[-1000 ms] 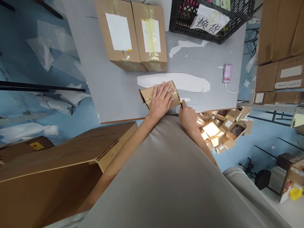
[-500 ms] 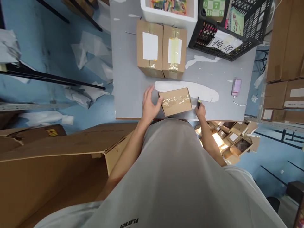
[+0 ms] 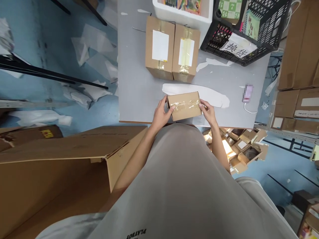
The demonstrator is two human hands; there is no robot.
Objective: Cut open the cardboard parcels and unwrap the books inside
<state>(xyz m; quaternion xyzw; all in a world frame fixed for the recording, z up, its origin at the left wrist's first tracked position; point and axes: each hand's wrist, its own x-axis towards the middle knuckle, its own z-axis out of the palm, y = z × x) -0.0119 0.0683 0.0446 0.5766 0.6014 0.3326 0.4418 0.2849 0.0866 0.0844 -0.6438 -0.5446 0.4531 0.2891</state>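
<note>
A small cardboard box (image 3: 184, 105), sealed with clear tape, sits at the near edge of the grey table (image 3: 134, 89). My left hand (image 3: 162, 114) grips its left end, thumb on top. My right hand (image 3: 208, 111) holds its right end with fingers curled on the corner. The yellow and black tool seen earlier is hidden from view. Two larger taped boxes, one with a white label (image 3: 159, 48) and one with a yellowish label (image 3: 186, 54), stand side by side farther back on the table.
A black crate (image 3: 269, 36) with a paper sign and a white foam bin (image 3: 181, 13) stand at the table's far side. A phone on a cable (image 3: 248, 93) lies at right. A big open carton (image 3: 62, 166) stands at left; several small boxes (image 3: 243, 147) are piled below right.
The box was turned square to me. My left hand slid from its top to its left end. My right hand moved from the table edge onto the box's right end.
</note>
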